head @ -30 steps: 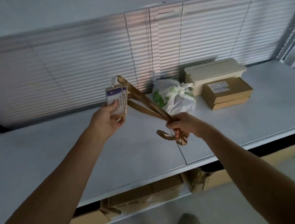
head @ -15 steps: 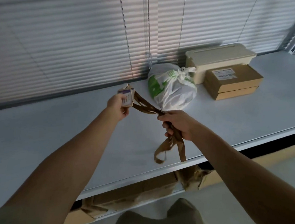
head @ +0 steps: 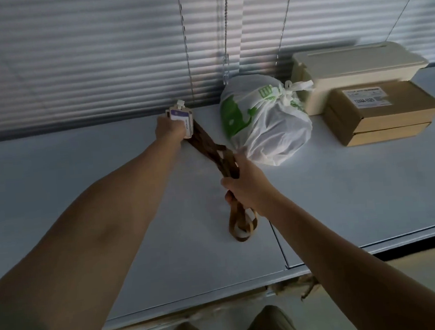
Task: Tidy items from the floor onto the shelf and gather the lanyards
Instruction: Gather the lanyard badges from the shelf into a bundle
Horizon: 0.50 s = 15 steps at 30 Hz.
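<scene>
Brown lanyards (head: 211,152) stretched low over the white shelf (head: 343,194), long axis running from the badge cards (head: 181,120) at back left toward the near right; left hand (head: 169,128) closed on the cards, right hand (head: 244,186) fisted round the straps mid-length, loose loops hanging below it onto the shelf. Right hand nearer the loops, tied plastic bag (head: 265,124) just beside them, boxes (head: 381,113) further right; strap count unclear, card print unreadable, fingers hidden behind the fist

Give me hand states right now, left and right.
Left hand: closed on the badge cards.
Right hand: closed around the bunched brown lanyard straps, loops hanging below it.
</scene>
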Each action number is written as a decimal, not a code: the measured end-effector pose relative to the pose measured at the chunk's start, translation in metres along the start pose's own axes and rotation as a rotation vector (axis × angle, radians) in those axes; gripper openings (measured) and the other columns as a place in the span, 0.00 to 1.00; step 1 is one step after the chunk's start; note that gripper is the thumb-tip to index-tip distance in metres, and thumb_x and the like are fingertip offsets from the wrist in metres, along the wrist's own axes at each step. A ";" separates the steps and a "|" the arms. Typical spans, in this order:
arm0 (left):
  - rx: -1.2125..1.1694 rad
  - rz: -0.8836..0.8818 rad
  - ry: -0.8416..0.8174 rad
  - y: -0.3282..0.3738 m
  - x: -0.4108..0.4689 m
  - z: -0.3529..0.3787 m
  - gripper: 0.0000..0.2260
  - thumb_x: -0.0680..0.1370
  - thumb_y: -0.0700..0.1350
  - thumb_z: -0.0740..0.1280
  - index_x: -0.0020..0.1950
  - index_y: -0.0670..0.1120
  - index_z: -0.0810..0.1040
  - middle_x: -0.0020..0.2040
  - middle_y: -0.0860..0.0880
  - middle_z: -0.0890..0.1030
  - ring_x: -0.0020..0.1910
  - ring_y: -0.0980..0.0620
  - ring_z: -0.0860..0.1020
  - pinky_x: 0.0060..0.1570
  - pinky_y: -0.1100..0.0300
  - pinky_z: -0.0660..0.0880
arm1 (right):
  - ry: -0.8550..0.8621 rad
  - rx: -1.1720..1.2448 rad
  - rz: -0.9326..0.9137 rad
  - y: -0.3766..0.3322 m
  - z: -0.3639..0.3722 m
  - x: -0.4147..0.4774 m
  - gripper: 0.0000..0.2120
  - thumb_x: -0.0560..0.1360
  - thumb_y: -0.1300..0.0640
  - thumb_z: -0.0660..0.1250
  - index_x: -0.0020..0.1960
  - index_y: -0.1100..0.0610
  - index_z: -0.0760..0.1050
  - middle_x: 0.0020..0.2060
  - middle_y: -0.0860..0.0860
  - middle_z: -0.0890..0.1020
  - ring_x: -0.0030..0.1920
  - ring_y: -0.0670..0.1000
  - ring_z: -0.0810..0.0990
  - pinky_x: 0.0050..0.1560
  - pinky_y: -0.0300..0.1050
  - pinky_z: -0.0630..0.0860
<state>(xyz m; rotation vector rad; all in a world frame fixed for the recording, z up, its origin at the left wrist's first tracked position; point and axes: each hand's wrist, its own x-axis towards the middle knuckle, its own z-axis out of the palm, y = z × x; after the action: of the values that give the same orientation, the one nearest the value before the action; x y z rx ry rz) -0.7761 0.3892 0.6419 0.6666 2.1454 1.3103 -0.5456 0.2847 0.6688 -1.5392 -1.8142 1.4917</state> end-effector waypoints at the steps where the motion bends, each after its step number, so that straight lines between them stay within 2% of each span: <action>1: 0.028 -0.013 0.017 -0.002 0.000 0.002 0.15 0.77 0.43 0.63 0.63 0.42 0.75 0.62 0.42 0.80 0.58 0.44 0.79 0.53 0.55 0.77 | -0.001 -0.106 -0.033 0.003 0.002 -0.001 0.18 0.75 0.60 0.62 0.61 0.46 0.66 0.43 0.56 0.81 0.35 0.53 0.83 0.34 0.51 0.84; 3: 0.108 -0.053 0.047 -0.002 -0.001 0.003 0.19 0.76 0.44 0.63 0.66 0.42 0.71 0.64 0.42 0.78 0.60 0.43 0.78 0.58 0.52 0.76 | 0.003 -0.339 -0.114 0.008 0.004 -0.004 0.24 0.75 0.58 0.62 0.69 0.48 0.64 0.41 0.50 0.77 0.42 0.53 0.80 0.37 0.49 0.80; 5: 0.257 -0.099 0.091 0.000 -0.003 0.003 0.21 0.77 0.47 0.63 0.69 0.42 0.68 0.67 0.41 0.74 0.65 0.42 0.74 0.63 0.50 0.72 | 0.028 -0.465 -0.166 0.009 0.005 -0.006 0.25 0.75 0.57 0.63 0.71 0.51 0.63 0.42 0.49 0.74 0.45 0.54 0.78 0.40 0.47 0.74; 7: 0.353 -0.132 0.120 0.003 -0.007 0.002 0.25 0.77 0.51 0.63 0.71 0.42 0.65 0.71 0.40 0.70 0.68 0.41 0.68 0.67 0.48 0.66 | 0.050 -0.547 -0.198 0.009 0.006 -0.010 0.23 0.74 0.55 0.65 0.68 0.54 0.66 0.48 0.51 0.74 0.49 0.54 0.76 0.43 0.47 0.72; 9: 0.364 -0.138 0.108 0.002 -0.012 -0.001 0.27 0.76 0.54 0.64 0.71 0.43 0.64 0.71 0.41 0.69 0.69 0.41 0.67 0.68 0.47 0.66 | 0.074 -0.618 -0.212 0.008 0.005 -0.014 0.21 0.74 0.52 0.66 0.65 0.55 0.68 0.53 0.53 0.73 0.54 0.55 0.75 0.46 0.47 0.71; 11: 0.399 -0.123 0.088 -0.003 -0.018 -0.004 0.28 0.75 0.54 0.66 0.72 0.43 0.64 0.71 0.40 0.68 0.69 0.40 0.68 0.67 0.47 0.67 | 0.090 -0.664 -0.222 0.010 0.004 -0.018 0.25 0.74 0.51 0.67 0.67 0.56 0.66 0.57 0.55 0.72 0.58 0.56 0.72 0.50 0.47 0.72; 13: 0.436 -0.099 0.079 -0.009 -0.022 -0.005 0.28 0.75 0.51 0.66 0.71 0.43 0.64 0.70 0.40 0.68 0.69 0.40 0.68 0.66 0.47 0.68 | 0.091 -0.703 -0.220 0.012 0.004 -0.023 0.26 0.74 0.50 0.67 0.68 0.57 0.65 0.59 0.55 0.71 0.60 0.57 0.70 0.53 0.49 0.74; 15: 0.472 -0.081 0.082 -0.011 -0.025 -0.006 0.27 0.76 0.51 0.66 0.72 0.43 0.65 0.70 0.40 0.68 0.68 0.40 0.68 0.65 0.47 0.67 | 0.069 -0.738 -0.210 0.013 0.005 -0.026 0.21 0.74 0.49 0.66 0.63 0.57 0.70 0.57 0.55 0.71 0.58 0.57 0.70 0.53 0.51 0.76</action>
<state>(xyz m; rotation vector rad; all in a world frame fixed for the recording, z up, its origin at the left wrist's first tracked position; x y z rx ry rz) -0.7632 0.3647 0.6393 0.7044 2.5476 0.8010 -0.5334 0.2582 0.6649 -1.5783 -2.5482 0.6787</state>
